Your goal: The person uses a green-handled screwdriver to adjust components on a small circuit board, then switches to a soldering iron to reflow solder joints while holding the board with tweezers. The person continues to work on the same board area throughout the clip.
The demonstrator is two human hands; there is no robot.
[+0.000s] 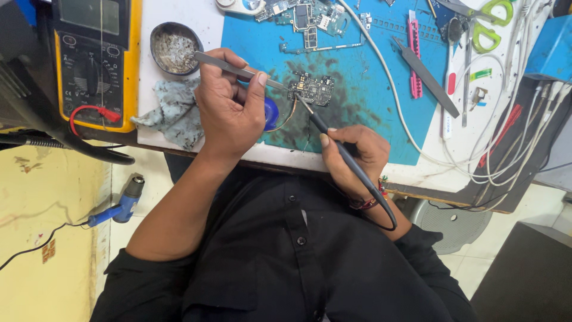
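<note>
Black shirt [286,262] fills the near foreground, sleeves pushed up past the elbows. From it the right hand [354,155] reaches to the table edge [286,164], fingers curled narrow around a slim black soldering iron [333,143] held like a pen; its cord loops back around the wrist, and its tip touches the lower right corner of a small dark circuit board [311,89]. The left hand [229,110], at about nine o'clock from that board, is closed on metal tweezers [238,70], thumb and forefinger pinching them; the tweezer points meet the board's left edge.

That board lies on a blue work mat [369,101], on a scorched dark patch, well inside the mat's edges. A blue round object [271,113] sits just under the left thumb, and a thin wire curves from it to the board.

Room to move is tight. At nine o'clock a crumpled grey cloth [170,113] lies against the left wrist, with a round tin of metal wool [174,48] beyond it and a yellow multimeter [95,59] farther left. At twelve o'clock more board parts [304,18] are spread out. At two o'clock lie a pink tool [414,59], a flat metal blade [426,74], green-handled scissors [491,24] and a tangle of white cables [506,137]. Down on the floor at eight o'clock rests a blue heat gun [122,206].
</note>
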